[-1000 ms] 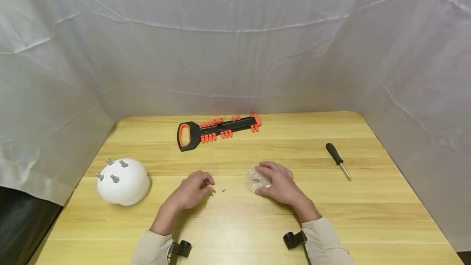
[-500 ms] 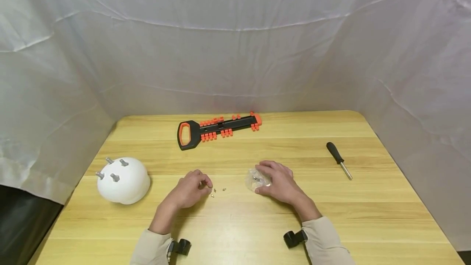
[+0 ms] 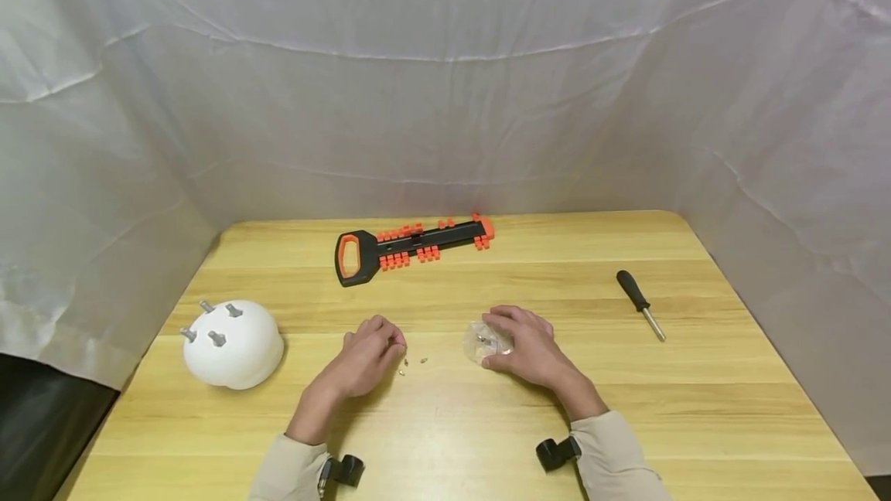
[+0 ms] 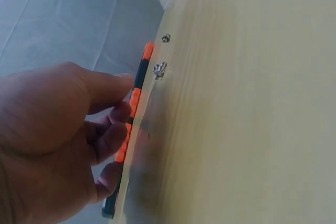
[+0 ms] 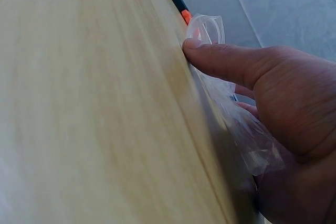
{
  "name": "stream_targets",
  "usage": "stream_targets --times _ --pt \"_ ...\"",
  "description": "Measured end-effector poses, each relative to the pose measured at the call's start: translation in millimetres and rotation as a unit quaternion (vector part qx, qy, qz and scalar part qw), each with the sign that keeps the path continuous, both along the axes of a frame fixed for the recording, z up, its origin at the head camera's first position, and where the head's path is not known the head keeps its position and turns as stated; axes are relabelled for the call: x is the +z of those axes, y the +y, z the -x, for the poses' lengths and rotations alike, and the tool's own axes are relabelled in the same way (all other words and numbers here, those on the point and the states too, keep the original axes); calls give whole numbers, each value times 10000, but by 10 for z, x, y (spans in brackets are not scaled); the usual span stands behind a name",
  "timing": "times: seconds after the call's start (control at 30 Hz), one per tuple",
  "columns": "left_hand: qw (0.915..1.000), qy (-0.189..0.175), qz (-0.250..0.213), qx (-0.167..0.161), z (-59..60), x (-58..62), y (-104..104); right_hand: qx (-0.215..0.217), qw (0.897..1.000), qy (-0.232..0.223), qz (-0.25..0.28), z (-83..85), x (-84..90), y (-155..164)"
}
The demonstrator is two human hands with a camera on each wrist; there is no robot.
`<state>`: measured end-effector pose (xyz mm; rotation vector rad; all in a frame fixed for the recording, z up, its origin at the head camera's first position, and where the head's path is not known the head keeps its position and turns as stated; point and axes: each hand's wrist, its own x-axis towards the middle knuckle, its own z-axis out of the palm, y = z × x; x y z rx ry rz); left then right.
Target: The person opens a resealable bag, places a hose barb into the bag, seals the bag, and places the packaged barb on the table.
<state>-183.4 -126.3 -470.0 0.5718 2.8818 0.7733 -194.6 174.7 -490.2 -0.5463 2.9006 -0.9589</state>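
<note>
1. Head view: the wooden table [image 3: 445, 439] meets the grey curtain [image 3: 445, 122] along its far edge; both hands are well inside the side edges, with a stretch of wood between them and more toward the near side.
2. The black-and-orange tool [image 3: 445, 237] lies beyond the hands, its long axis running across the table, handle end left. The screwdriver [image 3: 640, 304] lies to the right, its shaft angled nearer and rightward.
3. Three small metal pieces [image 3: 423, 360] lie between the hands; the rightmost has its long axis roughly sideways, but which ends point where is too small to tell.
4. They sit just beside the left hand [image 3: 362, 358]. Its fingers are bent, thumb near the forefinger; whether they pinch anything cannot be told.
5. The right hand [image 3: 525, 342] holds the clear plastic bag [image 3: 476, 346] between thumb and fingers; some metal shows through the plastic.
</note>
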Motion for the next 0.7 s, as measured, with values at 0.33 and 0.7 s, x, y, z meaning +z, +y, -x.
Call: stream_targets --times 0.33,0.7 --pt "9987 113 -387 -312 60 17 172 1 10000 3 16 -1 -6 1" --pt "9958 202 -694 -558 130 10 439 -31 10000 30 -66 -2 -16 -5"
